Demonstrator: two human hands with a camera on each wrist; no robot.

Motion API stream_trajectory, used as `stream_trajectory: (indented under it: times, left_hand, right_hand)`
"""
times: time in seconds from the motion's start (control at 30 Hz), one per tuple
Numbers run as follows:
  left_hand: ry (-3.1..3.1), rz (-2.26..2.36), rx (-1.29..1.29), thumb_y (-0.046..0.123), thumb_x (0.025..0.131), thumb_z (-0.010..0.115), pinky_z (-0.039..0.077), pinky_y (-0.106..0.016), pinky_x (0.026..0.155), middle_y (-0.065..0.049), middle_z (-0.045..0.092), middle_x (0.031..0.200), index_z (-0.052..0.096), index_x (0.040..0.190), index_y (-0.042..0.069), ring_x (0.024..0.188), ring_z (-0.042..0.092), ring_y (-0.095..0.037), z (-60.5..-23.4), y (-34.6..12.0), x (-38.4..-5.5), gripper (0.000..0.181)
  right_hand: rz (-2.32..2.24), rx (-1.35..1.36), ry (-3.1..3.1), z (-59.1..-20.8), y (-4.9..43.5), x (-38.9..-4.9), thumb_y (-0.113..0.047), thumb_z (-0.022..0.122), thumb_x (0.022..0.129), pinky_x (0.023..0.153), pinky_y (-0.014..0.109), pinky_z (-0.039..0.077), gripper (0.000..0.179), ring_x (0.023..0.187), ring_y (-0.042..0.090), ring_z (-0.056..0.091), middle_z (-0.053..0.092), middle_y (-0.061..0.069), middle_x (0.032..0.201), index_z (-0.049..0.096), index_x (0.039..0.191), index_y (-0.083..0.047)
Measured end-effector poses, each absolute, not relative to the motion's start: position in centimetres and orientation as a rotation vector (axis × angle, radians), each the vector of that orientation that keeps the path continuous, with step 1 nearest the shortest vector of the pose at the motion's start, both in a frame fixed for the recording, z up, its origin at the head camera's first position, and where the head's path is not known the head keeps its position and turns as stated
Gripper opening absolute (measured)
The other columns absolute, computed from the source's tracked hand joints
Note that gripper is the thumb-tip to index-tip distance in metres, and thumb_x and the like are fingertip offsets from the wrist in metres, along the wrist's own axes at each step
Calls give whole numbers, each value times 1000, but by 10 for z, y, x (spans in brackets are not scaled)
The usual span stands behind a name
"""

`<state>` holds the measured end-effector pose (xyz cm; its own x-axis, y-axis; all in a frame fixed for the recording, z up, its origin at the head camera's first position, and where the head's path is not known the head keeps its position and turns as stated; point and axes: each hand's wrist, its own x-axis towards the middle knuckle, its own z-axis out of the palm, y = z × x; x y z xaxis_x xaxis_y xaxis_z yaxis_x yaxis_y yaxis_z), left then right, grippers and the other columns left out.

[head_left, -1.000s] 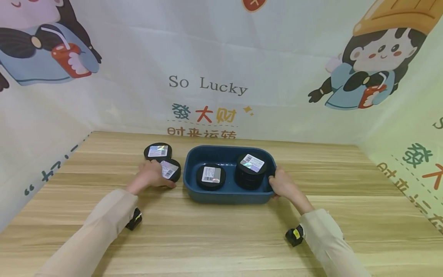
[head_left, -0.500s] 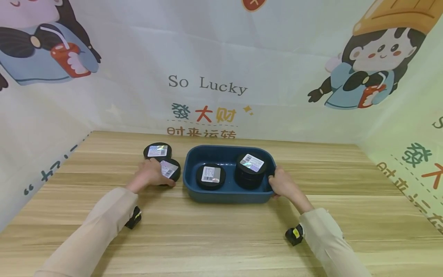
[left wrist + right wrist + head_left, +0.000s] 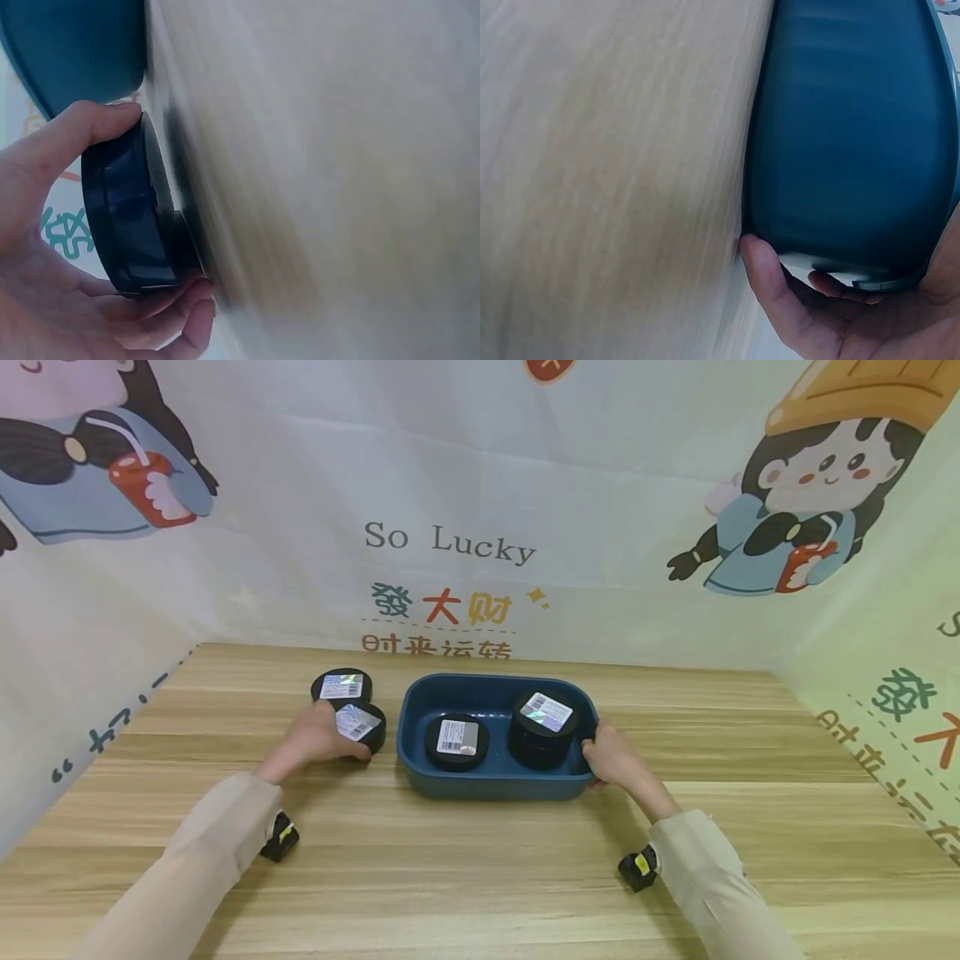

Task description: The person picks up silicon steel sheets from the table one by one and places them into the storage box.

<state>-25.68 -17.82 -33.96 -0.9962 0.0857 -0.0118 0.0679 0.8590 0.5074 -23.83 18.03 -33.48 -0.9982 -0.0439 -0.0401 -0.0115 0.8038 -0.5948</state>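
My left hand (image 3: 313,735) grips a round, flat black container (image 3: 358,723) with a silvery label on top, left of the blue bin (image 3: 495,789). In the left wrist view, thumb and fingers span the side of this black container (image 3: 124,210), and its underside looks slightly off the table. Just behind it lies a second black container (image 3: 342,683). My right hand (image 3: 617,758) holds the bin's right end; the right wrist view has its fingers curled about the end of the bin (image 3: 847,142). Inside, one container (image 3: 457,742) lies left of a stack of containers (image 3: 544,731).
The wooden table (image 3: 465,877) reaches back to a printed cloth backdrop (image 3: 480,468), which also closes off the left and right sides. Small black wrist cameras sit beneath both sleeves, the left camera (image 3: 281,837) and the right camera (image 3: 638,868).
My left hand has shifted slightly left with the container, widening its distance from the bin. The right hand and the bin stay where they were.
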Motion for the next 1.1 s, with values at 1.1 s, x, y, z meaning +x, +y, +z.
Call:
stream_trajectory:
  times: [1.1]
  left_hand:
    - [2965,1308,113,34,67,74,32,-51,92,-31,36,128,22,133,-8,114,38,-42,-330,-198,-240,94]
  right_hand:
    - [-980,-52,2912,-334,180,-238,-2,36,84,43,27,48,24,44,25,60,50,42,87,38,99,16]
